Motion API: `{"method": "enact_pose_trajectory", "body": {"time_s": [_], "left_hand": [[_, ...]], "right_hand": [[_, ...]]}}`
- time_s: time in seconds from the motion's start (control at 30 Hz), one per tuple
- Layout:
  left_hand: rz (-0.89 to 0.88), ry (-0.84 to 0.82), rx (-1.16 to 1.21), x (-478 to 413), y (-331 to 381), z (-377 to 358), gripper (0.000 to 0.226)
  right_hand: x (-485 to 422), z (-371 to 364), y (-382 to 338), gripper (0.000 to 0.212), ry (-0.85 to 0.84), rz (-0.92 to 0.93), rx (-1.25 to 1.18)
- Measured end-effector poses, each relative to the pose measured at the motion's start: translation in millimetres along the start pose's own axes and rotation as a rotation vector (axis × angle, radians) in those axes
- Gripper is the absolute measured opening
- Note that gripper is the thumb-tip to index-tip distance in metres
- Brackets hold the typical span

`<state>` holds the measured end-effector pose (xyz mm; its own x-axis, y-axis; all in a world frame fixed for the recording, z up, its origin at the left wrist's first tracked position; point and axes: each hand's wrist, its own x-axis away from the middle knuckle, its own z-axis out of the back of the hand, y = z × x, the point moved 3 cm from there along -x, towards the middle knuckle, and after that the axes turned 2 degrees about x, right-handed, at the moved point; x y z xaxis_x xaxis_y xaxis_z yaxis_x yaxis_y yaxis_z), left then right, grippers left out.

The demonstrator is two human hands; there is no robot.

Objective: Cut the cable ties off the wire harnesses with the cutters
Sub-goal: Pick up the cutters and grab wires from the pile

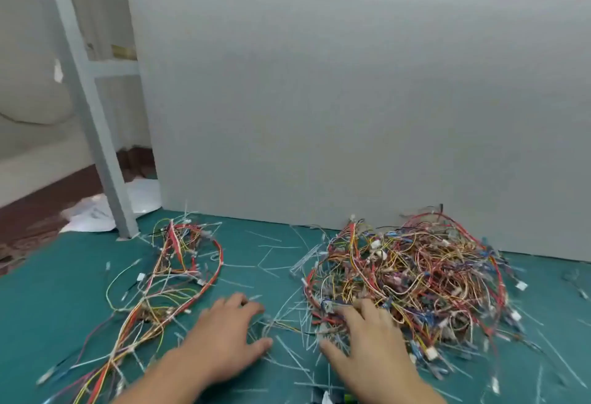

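While left hand (pixel 224 336) rests flat, right hand (pixel 367 344) touches harnesses (pixel 415 275).

In front of me a teal mat (pixel 57 301) runs up to a grey board (pixel 351 99) standing upright along its far edge. Left of the board rises a grey metal post (pixel 96 135), with crumpled white sheeting (pixel 92 211) at its foot.

No readable text, labels, brands or nos. anywhere; white paper (pixel 92 215) by the grey post (pixel 105 160) too blurred.
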<state>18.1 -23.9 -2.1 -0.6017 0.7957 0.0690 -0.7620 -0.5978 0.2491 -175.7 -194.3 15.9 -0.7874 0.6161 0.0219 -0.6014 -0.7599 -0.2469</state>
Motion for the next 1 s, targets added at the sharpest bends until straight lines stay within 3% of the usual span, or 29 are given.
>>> {"method": "enact_pose_trajectory", "body": {"time_s": [0.1, 0.37, 0.57, 0.63, 0.73, 0.8, 0.87, 1.0], "left_hand": [[0.015, 0.073, -0.009, 1, -1, -18, 0.064], [-0.069, 0.374, 0.186, 3, -5, -36, 0.018], [-0.114, 0.400, 0.189, 5, -4, -37, 0.025], [-0.122, 0.397, 0.194, 5, -2, -35, 0.024], [-0.112, 0.407, 0.213, 8, -1, -32, 0.024], [-0.119, 0.400, 0.242, 11, 0, -29, 0.023], [-0.132, 0.375, 0.273, 13, 3, -24, 0.021], [-0.143, 0.368, 0.301, 14, 11, -12, 0.012]], "right_hand": [[8, -31, 7, 0.077, -0.016, -0.018, 0.116], [18, -56, 14, 0.050, 0.313, 0.030, -0.020], [27, -37, 6, 0.038, 0.410, 0.107, -0.247], [34, -26, 3, 0.049, 0.313, 0.114, -0.181], [48, -24, 4, 0.097, -0.043, 0.067, 0.097], [57, -24, 7, 0.117, -0.194, 0.077, 0.221], [60, -21, 8, 0.110, -0.219, 0.099, 0.270], [57, -19, 9, 0.072, -0.103, 0.114, 0.201]]}}
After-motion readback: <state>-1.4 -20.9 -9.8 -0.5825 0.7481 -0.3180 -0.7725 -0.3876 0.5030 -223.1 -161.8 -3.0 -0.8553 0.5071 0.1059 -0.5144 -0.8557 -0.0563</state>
